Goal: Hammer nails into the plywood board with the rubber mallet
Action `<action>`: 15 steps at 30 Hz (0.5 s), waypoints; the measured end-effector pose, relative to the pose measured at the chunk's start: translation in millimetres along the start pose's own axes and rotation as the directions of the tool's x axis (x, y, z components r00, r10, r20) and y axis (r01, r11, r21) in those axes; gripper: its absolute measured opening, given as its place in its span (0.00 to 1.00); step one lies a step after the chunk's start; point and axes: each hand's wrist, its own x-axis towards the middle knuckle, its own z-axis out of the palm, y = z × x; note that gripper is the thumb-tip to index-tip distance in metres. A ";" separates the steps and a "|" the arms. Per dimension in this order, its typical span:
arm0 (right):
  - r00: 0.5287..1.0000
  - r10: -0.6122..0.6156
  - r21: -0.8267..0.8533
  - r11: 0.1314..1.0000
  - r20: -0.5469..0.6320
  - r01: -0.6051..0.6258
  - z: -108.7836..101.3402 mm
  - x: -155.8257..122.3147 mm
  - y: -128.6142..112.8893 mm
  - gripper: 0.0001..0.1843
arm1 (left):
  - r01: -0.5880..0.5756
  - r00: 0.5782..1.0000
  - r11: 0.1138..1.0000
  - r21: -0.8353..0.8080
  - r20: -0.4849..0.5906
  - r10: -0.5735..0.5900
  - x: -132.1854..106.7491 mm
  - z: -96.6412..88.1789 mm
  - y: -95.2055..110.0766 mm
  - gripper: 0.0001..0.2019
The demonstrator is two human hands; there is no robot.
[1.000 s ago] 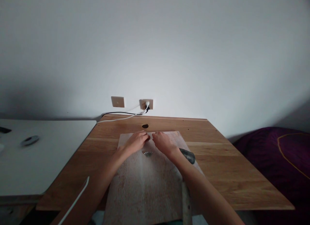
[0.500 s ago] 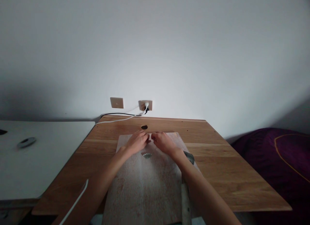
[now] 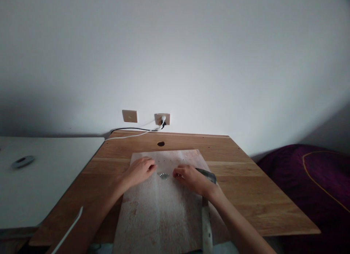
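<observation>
A pale, worn wooden board lies in front of me, with a row of small dark dots near its far edge. On it, between my hands, several thin silver nails or screws are spread like a fan. My left hand rests on the board to their left, fingers curled in. Just right of them is my right hand, its fingers bent together over the board. Whatever either hand may hold is hidden. A hammer with a dark head and light handle lies along the board's right side, partly behind my right forearm.
The board lies on a wooden table with a cable hole at the back. Cables run from a wall socket. A white table at left carries a grey ring-shaped item. A purple beanbag-like item stands at right.
My hands have parted and drawn back from the far edge of the board, the left one moving left. The row of dots is now uncovered. The view has shifted slightly.
</observation>
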 end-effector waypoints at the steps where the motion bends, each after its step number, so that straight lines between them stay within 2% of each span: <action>1: 1.000 -0.012 0.005 1.000 0.006 0.012 2.6 -1.3 -1.0 0.15 | 0.000 1.000 1.000 -0.007 0.015 0.000 -10.2 -2.2 -1.6 0.16; 6: 0.999 -0.033 0.030 0.999 -0.033 0.034 12.8 -3.1 -6.0 0.16 | -0.010 1.000 0.992 -0.126 0.007 0.011 -43.2 -8.1 -0.8 0.05; 10: 0.999 -0.002 0.029 1.000 -0.048 0.003 14.3 -1.9 -7.2 0.14 | -0.049 0.996 0.969 -0.244 0.064 0.066 -47.8 -8.6 1.4 0.06; 15: 0.998 0.015 0.007 1.000 -0.061 -0.014 16.3 2.5 -5.1 0.14 | -0.062 0.995 0.952 -0.301 0.060 0.084 -47.7 -6.3 2.5 0.09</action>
